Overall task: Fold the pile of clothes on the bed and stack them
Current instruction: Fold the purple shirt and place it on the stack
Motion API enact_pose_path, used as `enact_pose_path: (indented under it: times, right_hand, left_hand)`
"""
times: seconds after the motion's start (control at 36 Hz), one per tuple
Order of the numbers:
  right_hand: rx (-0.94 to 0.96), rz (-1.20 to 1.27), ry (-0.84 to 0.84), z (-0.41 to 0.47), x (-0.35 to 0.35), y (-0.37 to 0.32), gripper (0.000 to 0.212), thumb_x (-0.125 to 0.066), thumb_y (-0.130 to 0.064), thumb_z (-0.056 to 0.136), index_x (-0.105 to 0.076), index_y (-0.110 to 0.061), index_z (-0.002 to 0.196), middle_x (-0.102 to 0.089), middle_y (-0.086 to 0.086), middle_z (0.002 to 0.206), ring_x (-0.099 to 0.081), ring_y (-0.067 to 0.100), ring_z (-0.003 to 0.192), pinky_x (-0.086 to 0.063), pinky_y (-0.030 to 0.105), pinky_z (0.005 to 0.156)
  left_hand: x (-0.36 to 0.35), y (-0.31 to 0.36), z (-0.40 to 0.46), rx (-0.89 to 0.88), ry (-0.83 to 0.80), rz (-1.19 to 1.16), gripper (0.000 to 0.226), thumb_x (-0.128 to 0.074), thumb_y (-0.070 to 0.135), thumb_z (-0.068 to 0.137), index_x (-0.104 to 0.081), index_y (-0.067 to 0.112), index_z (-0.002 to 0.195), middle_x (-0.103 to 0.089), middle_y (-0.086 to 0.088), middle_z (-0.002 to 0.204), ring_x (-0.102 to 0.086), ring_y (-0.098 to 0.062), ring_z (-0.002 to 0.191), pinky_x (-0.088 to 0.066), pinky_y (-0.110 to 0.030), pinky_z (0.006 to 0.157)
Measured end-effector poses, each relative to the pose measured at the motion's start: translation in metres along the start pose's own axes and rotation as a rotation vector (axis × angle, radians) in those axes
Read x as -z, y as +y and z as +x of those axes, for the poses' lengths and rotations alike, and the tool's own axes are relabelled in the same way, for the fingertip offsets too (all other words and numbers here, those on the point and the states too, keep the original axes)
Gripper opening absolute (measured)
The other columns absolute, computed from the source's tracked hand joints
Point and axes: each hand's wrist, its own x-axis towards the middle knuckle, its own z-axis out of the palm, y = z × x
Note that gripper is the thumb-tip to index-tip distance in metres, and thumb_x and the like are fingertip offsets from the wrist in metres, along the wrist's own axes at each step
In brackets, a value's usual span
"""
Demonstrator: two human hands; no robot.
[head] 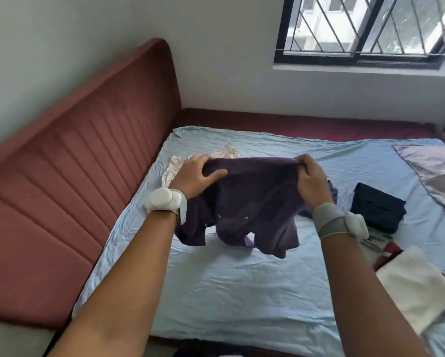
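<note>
A dark purple garment with small snap buttons hangs above the light blue bedsheet. My left hand grips its upper left edge and my right hand pinches its upper right edge. Its lower hem dangles just over the sheet. Behind my left hand lies a white floral-print garment, partly hidden. A folded dark navy garment rests on the bed to the right.
A white cloth and red-patterned fabric lie at the right edge. A shiny grey pillow sits at the far right. The padded reddish headboard runs along the left, and a barred window is in the back wall.
</note>
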Motion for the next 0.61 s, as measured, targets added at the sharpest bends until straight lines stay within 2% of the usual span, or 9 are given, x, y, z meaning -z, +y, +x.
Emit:
enact_pose_path:
  times: [0.06,0.11,0.14,0.22,0.31,0.36,0.42,0.5,0.61]
  right_hand:
    - [0.029,-0.098,-0.073,-0.003,0.0,0.003,0.018,-0.048,-0.005,0.093,-0.063,-0.007,0.103,-0.063,0.01,0.096,-0.057,0.029,0.096,-0.034,0.027,0.077]
    - [0.087,-0.26,-0.249,-0.008,0.001,0.007,0.013,-0.058,-0.02,0.091,-0.065,-0.015,0.101,-0.064,0.007,0.089,-0.057,0.028,0.087,-0.036,0.029,0.072]
    - [0.107,-0.33,-0.356,-0.013,0.002,0.007,0.017,-0.064,-0.032,0.089,-0.066,-0.019,0.099,-0.061,0.004,0.083,-0.056,0.024,0.081,-0.037,0.029,0.069]
    - [0.122,-0.491,-0.564,-0.023,0.003,0.005,0.035,-0.072,-0.056,0.075,-0.064,-0.026,0.091,-0.058,-0.003,0.08,-0.056,0.02,0.078,-0.041,0.031,0.068]
    - [0.191,-0.521,-0.338,-0.021,0.0,-0.002,0.021,-0.072,-0.046,0.078,-0.064,-0.028,0.086,-0.065,0.001,0.082,-0.062,0.027,0.087,-0.044,0.034,0.069]
    - [0.179,-0.47,-0.159,-0.012,-0.002,-0.007,0.014,-0.069,-0.026,0.081,-0.069,-0.025,0.095,-0.069,0.007,0.088,-0.063,0.032,0.09,-0.043,0.034,0.069]
    - [0.12,-0.449,-0.148,0.008,-0.014,-0.012,0.02,-0.064,-0.017,0.082,-0.069,-0.026,0.1,-0.069,0.01,0.091,-0.062,0.033,0.091,-0.041,0.033,0.068]
    - [0.024,-0.547,-0.262,0.036,-0.038,-0.005,0.026,-0.056,-0.012,0.086,-0.067,-0.028,0.103,-0.068,0.011,0.101,-0.062,0.034,0.094,-0.042,0.033,0.067]
    - [-0.123,-0.555,-0.214,0.079,-0.052,0.003,0.041,-0.047,-0.004,0.084,-0.065,-0.029,0.111,-0.063,0.013,0.116,-0.06,0.036,0.105,-0.046,0.037,0.081]
  left_hand:
    - [-0.007,-0.023,-0.01,0.028,-0.216,0.192,0.053,-0.078,0.048,0.075,-0.062,0.019,0.116,-0.06,-0.005,0.107,-0.056,-0.022,0.1,-0.045,-0.034,0.089]
    - [-0.01,-0.042,-0.021,0.097,-0.241,0.267,0.031,-0.075,0.031,0.078,-0.067,0.019,0.106,-0.064,-0.012,0.102,-0.061,-0.031,0.099,-0.048,-0.037,0.083]
    - [-0.012,-0.051,-0.024,0.126,-0.175,0.262,0.019,-0.067,0.019,0.081,-0.07,0.018,0.1,-0.066,-0.014,0.1,-0.063,-0.034,0.098,-0.049,-0.036,0.079]
    - [-0.006,-0.051,-0.024,0.156,0.169,0.205,0.036,-0.052,-0.002,0.08,-0.072,0.018,0.102,-0.066,-0.013,0.105,-0.062,-0.034,0.1,-0.05,-0.038,0.082]
    - [0.008,-0.035,-0.019,0.069,0.433,0.118,0.05,-0.048,-0.009,0.074,-0.069,0.017,0.111,-0.058,-0.011,0.105,-0.058,-0.03,0.097,-0.05,-0.039,0.082]
    - [0.014,-0.035,-0.014,0.06,0.468,0.144,0.049,-0.047,-0.008,0.075,-0.068,0.017,0.112,-0.057,-0.009,0.104,-0.056,-0.027,0.094,-0.047,-0.037,0.077]
    - [0.016,-0.054,0.004,0.145,0.356,0.149,0.045,-0.045,-0.005,0.08,-0.069,0.018,0.111,-0.061,-0.01,0.108,-0.058,-0.029,0.1,-0.046,-0.037,0.081]
    - [0.01,-0.083,0.033,0.238,0.13,0.232,0.035,-0.044,0.001,0.088,-0.069,0.013,0.108,-0.065,-0.018,0.109,-0.061,-0.037,0.104,-0.047,-0.04,0.084]
    - [0.011,-0.093,0.085,0.221,0.016,0.314,0.03,-0.044,0.012,0.094,-0.069,0.017,0.112,-0.061,-0.015,0.113,-0.062,-0.039,0.103,-0.047,-0.039,0.083]
